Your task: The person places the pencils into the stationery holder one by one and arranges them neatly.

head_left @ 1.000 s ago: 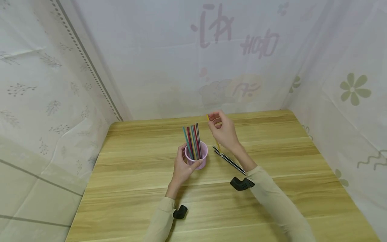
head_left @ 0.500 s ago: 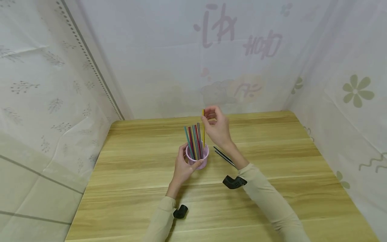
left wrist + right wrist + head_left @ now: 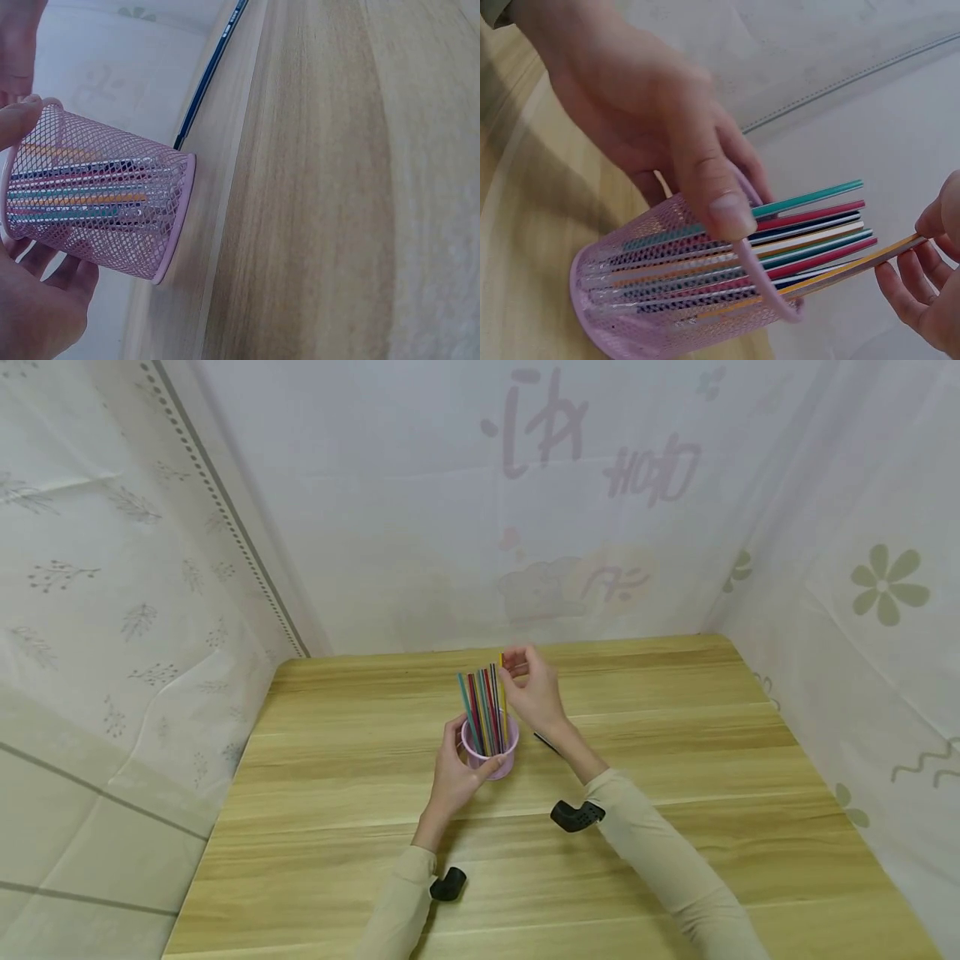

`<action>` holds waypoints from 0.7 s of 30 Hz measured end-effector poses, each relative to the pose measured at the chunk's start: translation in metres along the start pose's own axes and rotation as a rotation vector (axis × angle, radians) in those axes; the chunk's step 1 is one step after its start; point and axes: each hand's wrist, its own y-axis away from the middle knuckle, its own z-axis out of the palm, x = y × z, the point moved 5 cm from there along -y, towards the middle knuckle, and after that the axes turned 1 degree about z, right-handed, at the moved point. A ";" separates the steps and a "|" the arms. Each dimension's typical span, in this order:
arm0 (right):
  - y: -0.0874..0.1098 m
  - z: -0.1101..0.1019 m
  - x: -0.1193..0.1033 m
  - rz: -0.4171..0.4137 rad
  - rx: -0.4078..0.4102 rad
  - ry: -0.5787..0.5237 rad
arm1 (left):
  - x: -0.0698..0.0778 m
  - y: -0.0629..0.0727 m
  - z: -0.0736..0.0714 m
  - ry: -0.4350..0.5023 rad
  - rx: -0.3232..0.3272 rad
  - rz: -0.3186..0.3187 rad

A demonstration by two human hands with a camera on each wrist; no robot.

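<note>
My left hand (image 3: 453, 781) grips a pink mesh pen cup (image 3: 90, 251) round its side, with the thumb over the rim in the right wrist view. Several pencils (image 3: 810, 196) in teal, red, dark blue and yellow stand in the cup, leaning to one side. My right hand (image 3: 537, 692) pinches a yellow pencil (image 3: 832, 277) near its upper end. Its lower part is inside the cup, seen through the mesh. On the table beside the cup lies a dark blue pencil (image 3: 212, 71), partly hidden by my right wrist in the head view.
The wooden table (image 3: 337, 860) reaches back to a pale printed curtain (image 3: 405, 527), with more curtain on both sides. A black wrist mount (image 3: 577, 816) sticks out from the right sleeve, and another black mount (image 3: 448, 884) from the left.
My right hand has moved left from above the table to the cup, then lowered the yellow pencil into it. The left hand has kept its grip on the cup.
</note>
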 end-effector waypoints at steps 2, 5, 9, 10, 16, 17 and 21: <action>0.002 0.002 0.006 0.026 -0.015 0.002 | 0.000 0.000 0.000 -0.005 -0.003 -0.004; 0.003 0.002 0.011 0.049 -0.026 -0.004 | -0.008 -0.002 0.002 -0.013 -0.004 -0.014; 0.005 -0.001 0.014 0.057 -0.022 0.009 | -0.028 -0.005 0.003 -0.018 0.016 -0.006; 0.005 -0.001 0.016 0.060 -0.023 0.017 | -0.033 -0.005 0.004 -0.017 0.023 -0.001; 0.010 -0.008 0.030 0.114 -0.041 0.055 | -0.039 -0.005 0.002 -0.016 0.048 0.010; 0.011 -0.009 0.032 0.124 -0.047 0.060 | -0.039 -0.005 0.002 -0.018 0.049 0.007; 0.014 -0.013 0.042 0.152 -0.071 0.084 | -0.040 -0.004 0.003 -0.025 0.049 -0.002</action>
